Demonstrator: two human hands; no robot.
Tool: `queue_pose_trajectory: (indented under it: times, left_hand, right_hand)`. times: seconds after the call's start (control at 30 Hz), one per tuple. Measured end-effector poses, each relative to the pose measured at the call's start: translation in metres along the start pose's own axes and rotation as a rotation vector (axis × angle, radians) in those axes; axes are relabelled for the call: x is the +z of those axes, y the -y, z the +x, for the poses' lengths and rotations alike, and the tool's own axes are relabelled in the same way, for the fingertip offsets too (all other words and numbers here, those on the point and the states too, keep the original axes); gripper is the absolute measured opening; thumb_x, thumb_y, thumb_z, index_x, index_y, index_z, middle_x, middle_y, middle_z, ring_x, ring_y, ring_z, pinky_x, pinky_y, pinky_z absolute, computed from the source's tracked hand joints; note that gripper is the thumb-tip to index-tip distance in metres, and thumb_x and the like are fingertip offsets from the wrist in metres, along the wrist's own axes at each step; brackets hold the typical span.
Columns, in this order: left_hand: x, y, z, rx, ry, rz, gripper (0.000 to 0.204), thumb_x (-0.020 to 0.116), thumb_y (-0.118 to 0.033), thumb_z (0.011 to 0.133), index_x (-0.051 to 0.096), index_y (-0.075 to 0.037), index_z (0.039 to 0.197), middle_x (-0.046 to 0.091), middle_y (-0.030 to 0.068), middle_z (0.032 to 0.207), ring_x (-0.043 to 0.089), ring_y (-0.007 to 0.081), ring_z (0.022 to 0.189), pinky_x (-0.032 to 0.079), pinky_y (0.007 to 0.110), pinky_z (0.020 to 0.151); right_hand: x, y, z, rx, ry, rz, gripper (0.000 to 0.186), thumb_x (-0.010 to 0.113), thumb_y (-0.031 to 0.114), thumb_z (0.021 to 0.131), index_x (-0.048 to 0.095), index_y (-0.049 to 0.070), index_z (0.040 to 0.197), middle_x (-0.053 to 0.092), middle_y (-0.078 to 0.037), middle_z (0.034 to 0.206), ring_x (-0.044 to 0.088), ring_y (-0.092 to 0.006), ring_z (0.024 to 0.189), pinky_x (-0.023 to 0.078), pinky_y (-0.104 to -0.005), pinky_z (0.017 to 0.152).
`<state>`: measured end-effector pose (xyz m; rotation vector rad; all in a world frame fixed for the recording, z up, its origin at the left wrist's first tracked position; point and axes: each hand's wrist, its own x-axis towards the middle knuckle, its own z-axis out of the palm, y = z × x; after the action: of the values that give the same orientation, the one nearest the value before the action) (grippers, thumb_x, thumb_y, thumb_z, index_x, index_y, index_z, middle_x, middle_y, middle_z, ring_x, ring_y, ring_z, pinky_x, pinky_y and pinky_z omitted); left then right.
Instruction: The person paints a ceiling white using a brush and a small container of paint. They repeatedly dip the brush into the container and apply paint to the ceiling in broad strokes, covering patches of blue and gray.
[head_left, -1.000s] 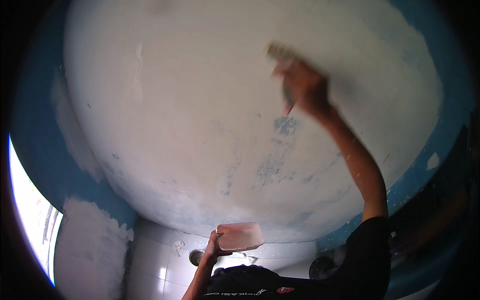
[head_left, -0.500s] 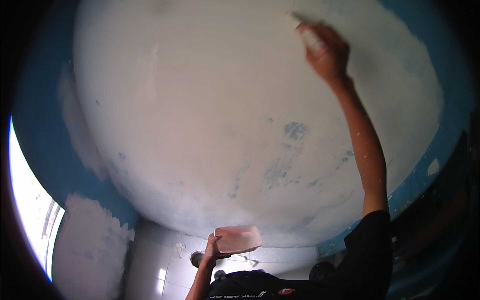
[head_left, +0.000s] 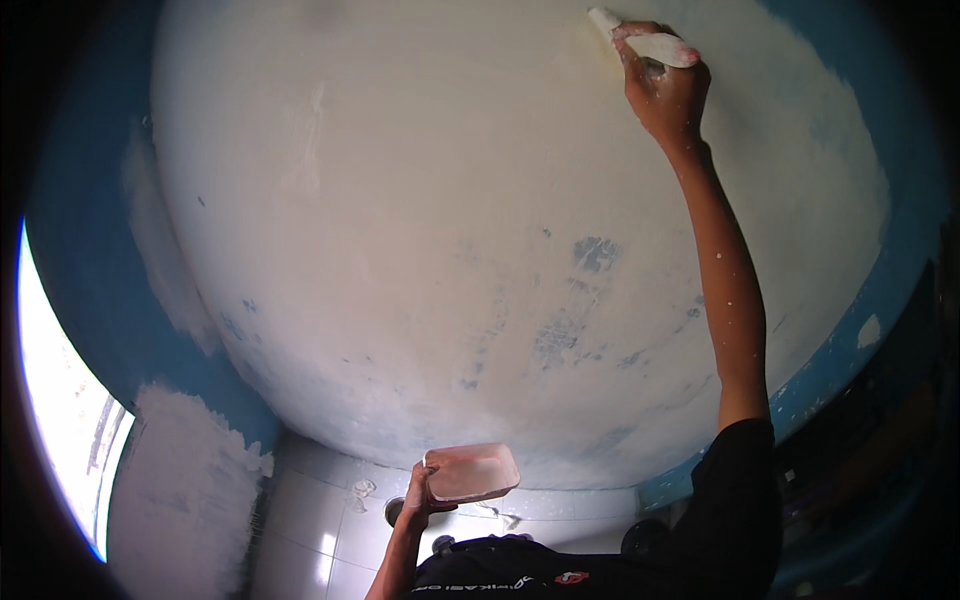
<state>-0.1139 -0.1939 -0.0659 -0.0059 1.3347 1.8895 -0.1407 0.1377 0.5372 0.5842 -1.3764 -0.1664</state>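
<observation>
My right hand (head_left: 672,92) grips a paintbrush (head_left: 655,48) with a paint-smeared white handle, raised high against the wall (head_left: 420,200), which is coated off-white with blue patches showing through lower down. The brush head sits at or very near the wall surface. Low in the view, my left hand (head_left: 416,491) is closed on a shallow pale pink plastic tray (head_left: 480,478) with whitish residue inside. Flecks of white dot my right forearm.
Blue side walls with white patches (head_left: 70,230) flank the coated wall. A bright opening (head_left: 55,390) is at the far left. Below lie white floor tiles (head_left: 300,530), a round dark-centred object (head_left: 393,510) partly behind my left hand, and dark objects (head_left: 645,537) beside my body.
My right hand and the brush have moved up and to the right along the wall. My left hand and the tray have shifted only slightly.
</observation>
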Motion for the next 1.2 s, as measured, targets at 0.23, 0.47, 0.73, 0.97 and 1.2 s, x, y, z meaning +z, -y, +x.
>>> queue_pose_trajectory:
  times: [0.23, 0.47, 0.73, 0.97, 1.2]
  left_hand:
    - [0.015, -0.006, 0.008, 0.004, -0.006, 0.062, 0.067, 0.055, -0.048, 0.086, 0.034, -0.019, 0.143, 0.048, 0.0143, 0.137, 0.061, 0.0366, 0.112, 0.060, 0.051, 0.072]
    - [0.003, 0.017, 0.022, -0.027, 0.009, 0.047, 0.069, 0.054, -0.052, 0.084, 0.036, -0.021, 0.143, 0.050, 0.0128, 0.136, 0.060, 0.0353, 0.114, 0.059, 0.051, 0.073]
    - [0.008, 0.033, 0.009, 0.008, -0.055, -0.027, 0.072, 0.058, -0.049, 0.081, 0.037, -0.020, 0.144, 0.052, 0.0135, 0.133, 0.063, 0.0356, 0.109, 0.060, 0.048, 0.069]
    - [-0.009, 0.056, 0.023, 0.008, -0.067, -0.066, 0.069, 0.057, -0.046, 0.083, 0.036, -0.021, 0.143, 0.049, 0.0135, 0.135, 0.061, 0.0369, 0.110, 0.060, 0.051, 0.068]
    - [-0.022, 0.056, -0.005, 0.010, -0.107, -0.071, 0.067, 0.055, -0.049, 0.084, 0.036, -0.022, 0.143, 0.051, 0.0132, 0.133, 0.063, 0.0360, 0.107, 0.060, 0.051, 0.068]
  right_hand:
    - [0.039, 0.152, -0.285, -0.173, 0.564, -0.042, 0.023, 0.067, 0.022, 0.081, 0.071, 0.017, 0.104, 0.070, -0.009, 0.105, 0.068, -0.0253, 0.097, 0.054, -0.0435, 0.091]
    - [0.027, 0.257, -0.417, 0.227, 0.860, 0.519, 0.021, 0.065, 0.013, 0.073, 0.069, 0.018, 0.093, 0.066, -0.003, 0.099, 0.065, -0.0225, 0.090, 0.057, -0.0393, 0.072]
    - [-0.001, 0.160, -0.211, 0.205, 0.480, 0.040, 0.032, 0.068, 0.007, 0.070, 0.070, 0.019, 0.100, 0.066, -0.004, 0.106, 0.062, -0.0273, 0.092, 0.050, -0.0398, 0.073]
    - [-0.022, 0.275, -0.461, 0.106, 0.893, 0.116, 0.024, 0.073, 0.019, 0.070, 0.077, 0.022, 0.093, 0.068, -0.005, 0.119, 0.064, -0.0240, 0.099, 0.055, -0.0393, 0.074]
    - [-0.031, 0.239, -0.415, 0.377, 0.898, 0.375, 0.039, 0.082, 0.022, 0.054, 0.069, 0.017, 0.090, 0.067, -0.001, 0.097, 0.063, -0.0258, 0.088, 0.054, -0.0387, 0.074]
